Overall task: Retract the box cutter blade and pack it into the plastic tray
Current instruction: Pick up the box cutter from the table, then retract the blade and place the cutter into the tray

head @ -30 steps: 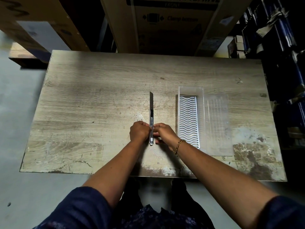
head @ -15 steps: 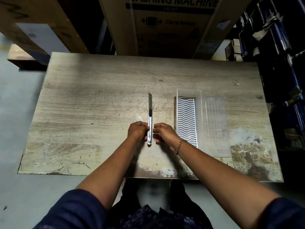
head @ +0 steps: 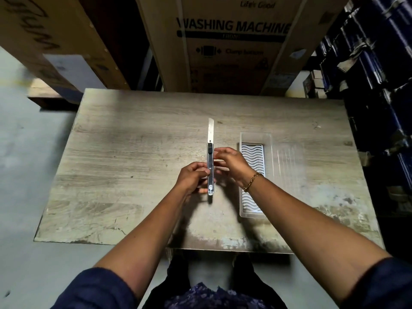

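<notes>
Over table (head: 133, 175), box cutter (head: 210, 161) between hands.

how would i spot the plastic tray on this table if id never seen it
Start at the worn wooden table below the washing machine box. Right of the hands holding the box cutter lies the clear plastic tray, flat and empty. Its white wavy-lined floor sets it apart from the clear ribbed lid beside it.

Printed text on the cardboard box (head: 234, 45)
"WASHING MACHINE", "Life's Good" and "Clamp bottom" are printed on it; smaller print is blurred.
</notes>
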`<state>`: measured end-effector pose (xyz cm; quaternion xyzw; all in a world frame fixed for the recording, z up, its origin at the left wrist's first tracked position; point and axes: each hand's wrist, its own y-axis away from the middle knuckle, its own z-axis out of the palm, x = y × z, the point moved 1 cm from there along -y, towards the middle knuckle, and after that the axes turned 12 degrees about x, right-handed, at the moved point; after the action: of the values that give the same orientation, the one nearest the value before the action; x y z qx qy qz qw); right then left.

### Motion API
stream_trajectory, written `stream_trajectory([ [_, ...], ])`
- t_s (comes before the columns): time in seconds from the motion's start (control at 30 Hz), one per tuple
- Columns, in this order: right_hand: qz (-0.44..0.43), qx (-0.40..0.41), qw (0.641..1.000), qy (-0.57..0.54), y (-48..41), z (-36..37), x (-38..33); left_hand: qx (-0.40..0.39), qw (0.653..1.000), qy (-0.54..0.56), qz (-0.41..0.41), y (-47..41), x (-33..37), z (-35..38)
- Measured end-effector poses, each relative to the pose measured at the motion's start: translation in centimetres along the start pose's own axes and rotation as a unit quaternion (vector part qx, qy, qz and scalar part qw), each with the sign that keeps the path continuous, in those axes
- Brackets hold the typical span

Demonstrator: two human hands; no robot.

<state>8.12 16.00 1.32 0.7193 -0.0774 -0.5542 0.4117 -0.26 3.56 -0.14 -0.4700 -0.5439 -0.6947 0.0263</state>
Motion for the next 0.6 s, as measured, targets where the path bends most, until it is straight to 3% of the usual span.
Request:
stream_trajectory([
  [0.3,-0.075,-0.004,0.997,0.008,1.4,0.0,-3.9,-0.016,0.999,0.007,0.046,1.9,2.3,0.2],
  [0.6,-0.099,-0.015,0.995,0.007,1.8,0.0,-4.8,-0.037,0.998,0.017,0.042,2.6,3.1,0.3],
])
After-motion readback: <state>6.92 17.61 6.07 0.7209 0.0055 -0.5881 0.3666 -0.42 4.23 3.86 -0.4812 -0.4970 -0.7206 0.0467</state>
